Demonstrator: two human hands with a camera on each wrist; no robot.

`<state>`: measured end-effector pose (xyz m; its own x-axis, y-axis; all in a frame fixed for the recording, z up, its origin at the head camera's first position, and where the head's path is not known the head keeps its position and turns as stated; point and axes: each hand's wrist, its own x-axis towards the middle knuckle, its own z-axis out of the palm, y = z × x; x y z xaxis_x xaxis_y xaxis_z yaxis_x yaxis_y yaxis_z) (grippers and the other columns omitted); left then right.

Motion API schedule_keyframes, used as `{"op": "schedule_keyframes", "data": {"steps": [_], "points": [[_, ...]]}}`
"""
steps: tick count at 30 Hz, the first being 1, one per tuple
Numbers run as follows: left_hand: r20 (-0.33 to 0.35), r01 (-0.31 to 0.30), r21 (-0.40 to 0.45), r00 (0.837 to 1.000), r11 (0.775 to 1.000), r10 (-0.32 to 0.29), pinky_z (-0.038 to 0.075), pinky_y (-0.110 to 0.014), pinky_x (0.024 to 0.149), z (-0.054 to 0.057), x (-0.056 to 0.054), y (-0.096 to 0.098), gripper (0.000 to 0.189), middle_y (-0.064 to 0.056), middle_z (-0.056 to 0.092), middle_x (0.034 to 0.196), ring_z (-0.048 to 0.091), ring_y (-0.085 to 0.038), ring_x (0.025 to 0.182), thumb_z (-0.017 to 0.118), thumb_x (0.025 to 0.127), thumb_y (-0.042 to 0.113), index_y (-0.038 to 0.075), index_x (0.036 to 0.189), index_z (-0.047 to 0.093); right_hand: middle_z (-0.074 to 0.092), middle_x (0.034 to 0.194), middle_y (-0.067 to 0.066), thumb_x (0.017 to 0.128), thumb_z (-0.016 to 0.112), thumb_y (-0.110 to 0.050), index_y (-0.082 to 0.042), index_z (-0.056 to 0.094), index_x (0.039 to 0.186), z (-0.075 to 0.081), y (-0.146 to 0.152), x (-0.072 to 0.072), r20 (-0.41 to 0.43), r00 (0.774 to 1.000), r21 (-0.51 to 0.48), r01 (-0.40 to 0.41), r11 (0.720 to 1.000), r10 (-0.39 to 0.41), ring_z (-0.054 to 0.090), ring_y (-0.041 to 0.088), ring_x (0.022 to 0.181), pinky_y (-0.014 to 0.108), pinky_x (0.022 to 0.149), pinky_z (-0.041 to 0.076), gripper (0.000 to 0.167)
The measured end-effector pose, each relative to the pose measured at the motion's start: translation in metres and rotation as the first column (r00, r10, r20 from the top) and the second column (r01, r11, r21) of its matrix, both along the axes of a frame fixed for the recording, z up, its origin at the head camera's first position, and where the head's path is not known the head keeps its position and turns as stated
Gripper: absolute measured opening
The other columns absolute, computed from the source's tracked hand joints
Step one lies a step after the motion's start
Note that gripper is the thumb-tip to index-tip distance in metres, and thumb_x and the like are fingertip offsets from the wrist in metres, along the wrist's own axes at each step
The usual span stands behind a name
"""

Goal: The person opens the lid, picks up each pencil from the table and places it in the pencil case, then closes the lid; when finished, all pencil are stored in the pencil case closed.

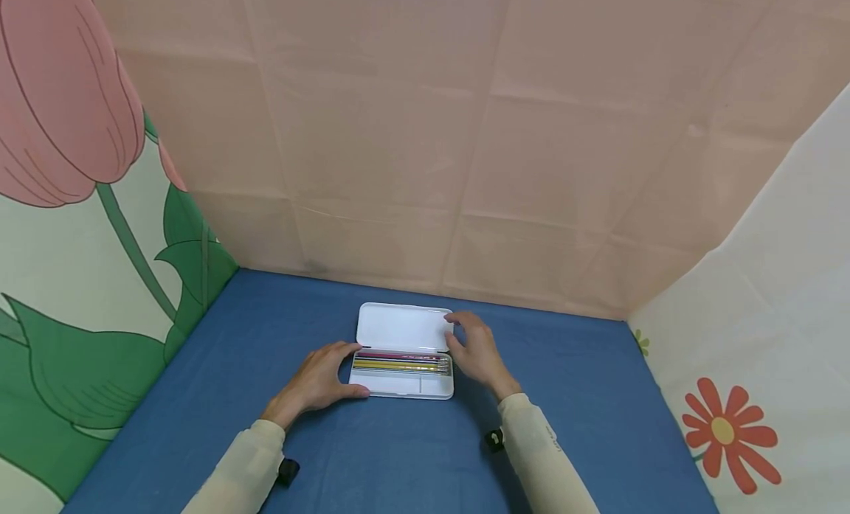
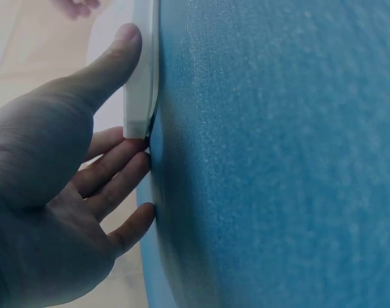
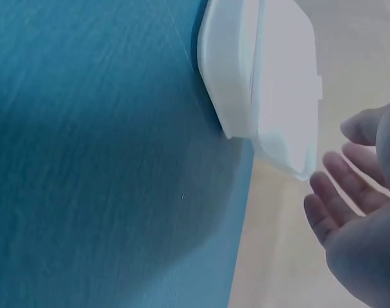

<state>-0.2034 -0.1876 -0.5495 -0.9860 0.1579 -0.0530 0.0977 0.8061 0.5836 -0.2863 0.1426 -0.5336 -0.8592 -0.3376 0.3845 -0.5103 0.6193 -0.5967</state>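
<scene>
A white pencil case lies on the blue table with its lid swung up at the back. Several coloured pencils lie side by side in its rear part, and a small divider shows in the front part. My left hand holds the case's left end, thumb at the front wall and fingers round behind the end. My right hand is at the lid's right edge, fingers loosely bent; in the right wrist view a gap shows between its fingertips and the lid.
A blue cloth covers the table. Behind it rises a beige sheet. Side sheets stand left and right, printed with a pink tulip and a red flower.
</scene>
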Motion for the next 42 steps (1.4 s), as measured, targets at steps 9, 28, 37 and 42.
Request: {"op": "schedule_keyframes", "data": {"steps": [9,28,37,42], "points": [[-0.006,0.001,0.007,1.0,1.0,-0.001,0.041,-0.078,0.127,0.001,0.0,0.0,0.096,-0.027,0.057,0.168,0.052,-0.055,0.155,0.1,0.085,0.047,0.008,0.163,0.059,0.067,0.153,0.024,0.108,0.074,-0.012,0.0,0.063,0.153,-0.002,0.009,-0.007,0.114,0.988,-0.072,0.116,0.991,-0.108,0.068,0.046,0.139,0.063,0.114,0.059,0.048],[-0.027,0.007,0.021,1.0,1.0,-0.006,0.044,-0.075,0.127,0.0,0.001,0.0,0.094,-0.024,0.06,0.166,0.056,-0.051,0.154,0.101,0.086,0.044,0.007,0.162,0.06,0.066,0.155,0.025,0.113,0.068,-0.02,0.001,0.051,0.165,-0.006,0.004,-0.007,0.318,0.947,-0.131,0.094,0.987,-0.047,0.07,0.042,0.139,0.059,0.118,0.059,0.058],[-0.047,-0.034,0.059,0.998,0.998,0.037,0.056,-0.066,0.118,-0.001,0.001,0.002,0.098,-0.021,0.07,0.156,0.07,-0.043,0.14,0.106,0.079,0.041,0.003,0.156,0.059,0.07,0.145,0.022,0.112,0.071,-0.02,-0.003,0.052,0.166,-0.002,0.003,-0.004,0.296,0.954,-0.149,0.088,0.985,-0.041,0.071,0.039,0.133,0.058,0.113,0.061,0.06],[-0.019,-0.064,0.057,0.998,0.996,0.065,0.055,-0.068,0.117,0.001,0.003,0.003,0.111,-0.021,0.071,0.155,0.068,-0.047,0.142,0.106,0.079,0.041,0.0,0.163,0.047,0.07,0.138,0.02,0.111,0.071,-0.019,-0.007,0.056,0.164,-0.001,0.003,-0.002,0.264,0.964,-0.145,0.072,0.987,-0.032,0.072,0.037,0.13,0.054,0.111,0.063,0.057]]}}
